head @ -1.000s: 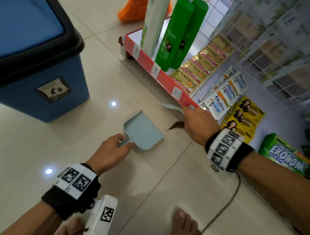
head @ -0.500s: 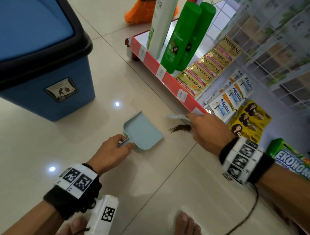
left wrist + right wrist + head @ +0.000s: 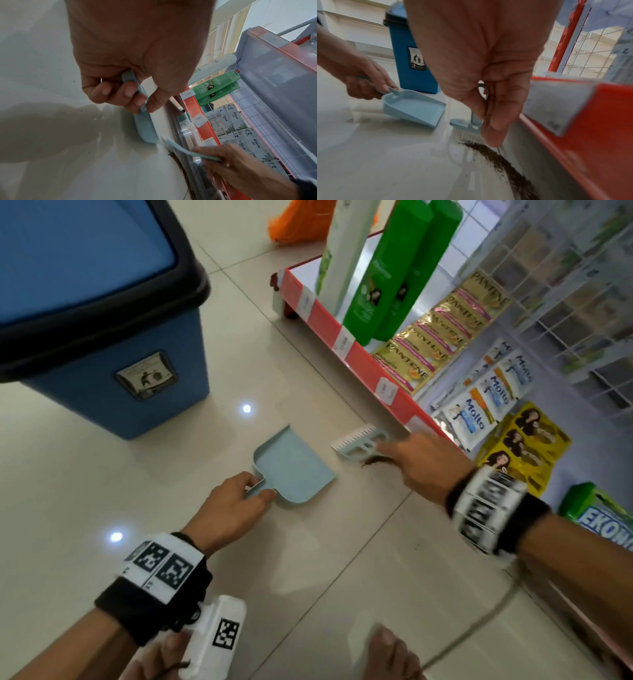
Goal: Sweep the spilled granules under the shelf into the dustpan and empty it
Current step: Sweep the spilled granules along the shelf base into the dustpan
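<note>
Curling round the thin handle of a pale blue dustpan [image 3: 294, 467], the fingers [image 3: 130, 93] of the left hand [image 3: 227, 506] are gripping it, thumb pressing on top, while the pan is sitting low on the tiled floor [image 3: 102, 491] with its open mouth facing the shelf [image 3: 359, 357]. The fingers [image 3: 496, 121] of the right hand [image 3: 423, 465] are closing round the handle of a small matching brush [image 3: 359, 441], whose pale bristles are meeting the floor just beside the pan's mouth. Dark brown granules [image 3: 501, 162] are lying in a curved streak on the floor along the shelf's red lower edge, beginning right at the bristles and not yet in the pan. Green bottles [image 3: 387, 268] are standing on the shelf above, and a blue bin [image 3: 113, 364] with a black rim is standing on the floor beyond the dustpan.
</note>
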A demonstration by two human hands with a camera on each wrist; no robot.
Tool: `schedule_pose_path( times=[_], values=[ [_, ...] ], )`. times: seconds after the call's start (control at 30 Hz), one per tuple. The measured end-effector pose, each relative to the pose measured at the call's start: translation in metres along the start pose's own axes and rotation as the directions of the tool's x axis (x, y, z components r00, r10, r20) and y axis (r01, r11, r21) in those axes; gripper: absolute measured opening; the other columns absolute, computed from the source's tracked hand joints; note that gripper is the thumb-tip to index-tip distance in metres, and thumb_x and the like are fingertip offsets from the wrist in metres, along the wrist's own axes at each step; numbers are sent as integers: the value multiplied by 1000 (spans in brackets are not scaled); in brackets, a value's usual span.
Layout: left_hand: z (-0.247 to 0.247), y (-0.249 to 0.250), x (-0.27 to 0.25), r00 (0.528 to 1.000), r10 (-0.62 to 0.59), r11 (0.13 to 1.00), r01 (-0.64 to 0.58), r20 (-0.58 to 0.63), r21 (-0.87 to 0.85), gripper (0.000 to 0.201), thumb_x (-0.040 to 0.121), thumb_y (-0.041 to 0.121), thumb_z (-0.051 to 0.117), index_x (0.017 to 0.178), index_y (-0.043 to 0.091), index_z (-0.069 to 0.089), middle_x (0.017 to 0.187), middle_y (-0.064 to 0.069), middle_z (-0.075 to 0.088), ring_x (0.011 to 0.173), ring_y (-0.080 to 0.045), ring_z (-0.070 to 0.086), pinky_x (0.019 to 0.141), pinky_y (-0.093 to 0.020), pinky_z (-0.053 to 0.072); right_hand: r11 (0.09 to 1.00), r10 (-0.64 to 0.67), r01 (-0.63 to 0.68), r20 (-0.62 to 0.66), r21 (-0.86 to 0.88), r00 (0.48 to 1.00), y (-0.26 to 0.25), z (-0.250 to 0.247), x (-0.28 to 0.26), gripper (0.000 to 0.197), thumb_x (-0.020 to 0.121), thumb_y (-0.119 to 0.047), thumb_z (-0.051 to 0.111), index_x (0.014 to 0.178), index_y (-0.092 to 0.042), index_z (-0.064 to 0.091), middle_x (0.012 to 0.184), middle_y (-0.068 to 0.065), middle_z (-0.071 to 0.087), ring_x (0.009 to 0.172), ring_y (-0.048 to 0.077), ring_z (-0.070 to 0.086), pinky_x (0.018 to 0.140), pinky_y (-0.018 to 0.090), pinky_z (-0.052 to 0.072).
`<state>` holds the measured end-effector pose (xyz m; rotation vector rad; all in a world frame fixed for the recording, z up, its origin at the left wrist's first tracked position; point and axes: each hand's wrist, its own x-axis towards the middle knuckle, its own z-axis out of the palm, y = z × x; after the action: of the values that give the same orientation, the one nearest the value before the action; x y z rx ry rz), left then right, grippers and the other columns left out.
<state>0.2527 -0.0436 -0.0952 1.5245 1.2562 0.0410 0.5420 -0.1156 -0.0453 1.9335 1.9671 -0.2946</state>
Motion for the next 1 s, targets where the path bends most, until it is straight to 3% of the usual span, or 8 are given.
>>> schedule_pose_path(
  times=[0.13, 0.27, 0.4, 0.5, 0.67, 0.77, 0.87, 1.0],
  values=[
    [3, -1, 0, 1000, 1, 1000, -1, 15, 1, 23, 94, 34, 56, 104, 13, 60, 93, -3, 64, 82, -21, 58, 73, -34, 45, 996, 78, -75, 53, -52, 996, 15, 1, -37, 36, 98, -16, 41, 130, -27, 51, 90, 3, 66, 81, 21, 64, 62, 29, 45],
    [6, 1, 3, 1000, 18, 1000, -18, 7, 10, 23, 94, 35, 56, 99, 14, 60, 86, -1, 63, 76, -19, 57, 68, -32, 44, 997, 65, -60, -112, 51, 992, 8, -7, -26, 30, 99, -19, 47, 127, -28, 54, 92, 4, 67, 73, 23, 62, 59, 26, 38],
    [11, 6, 4, 999, 32, 999, -33, 39, 28, 22, 94, 36, 56, 98, 15, 60, 83, -1, 62, 74, -18, 57, 66, -32, 44, 997, 29, -15, -202, 70, 979, -2, -9, 2, 42, 98, -11, 47, 137, -23, 50, 84, 5, 62, 67, 19, 45, 60, 29, 35],
    [11, 4, 1, 999, 23, 999, -24, 47, 28, 21, 94, 36, 55, 96, 16, 60, 82, -1, 61, 72, -17, 56, 66, -32, 44, 998, -5, 14, -165, 54, 986, 1, -8, 9, 47, 97, -14, 50, 141, -28, 48, 87, 4, 64, 70, 19, 46, 63, 28, 34],
    [5, 0, 0, 999, -2, 999, 1, 37, 36, 22, 94, 36, 55, 100, 16, 60, 92, -3, 64, 82, -21, 60, 76, -37, 48, 999, 21, -19, -29, 42, 999, 24, 8, -29, 45, 101, -20, 43, 141, -40, 45, 106, 5, 65, 91, 21, 63, 75, 29, 49],
    [4, -1, 1, 999, -7, 1000, 6, 33, 25, 24, 94, 36, 55, 101, 14, 60, 90, -3, 63, 77, -19, 57, 71, -33, 45, 997, 72, -72, 59, -3, 996, 30, 9, -57, 43, 100, -21, 41, 138, -38, 50, 112, 4, 66, 99, 23, 65, 79, 32, 54],
    [5, 0, 3, 999, -7, 1000, 6, 39, 27, 24, 95, 35, 55, 103, 13, 60, 93, -4, 63, 79, -19, 57, 70, -32, 43, 974, 108, -103, -14, 201, 994, 31, 3, -69, 36, 97, -16, 50, 125, -36, 62, 95, 0, 68, 75, 17, 59, 55, 20, 45],
    [5, 6, 11, 999, -2, 1000, 2, 33, 7, 24, 94, 34, 55, 103, 13, 61, 93, -2, 62, 78, -17, 57, 69, -32, 44, 920, 89, -28, -138, 391, 986, 17, -19, -39, 35, 100, -17, 49, 129, -31, 60, 70, -9, 58, 59, 3, 52, 55, 14, 40]
  ],
)
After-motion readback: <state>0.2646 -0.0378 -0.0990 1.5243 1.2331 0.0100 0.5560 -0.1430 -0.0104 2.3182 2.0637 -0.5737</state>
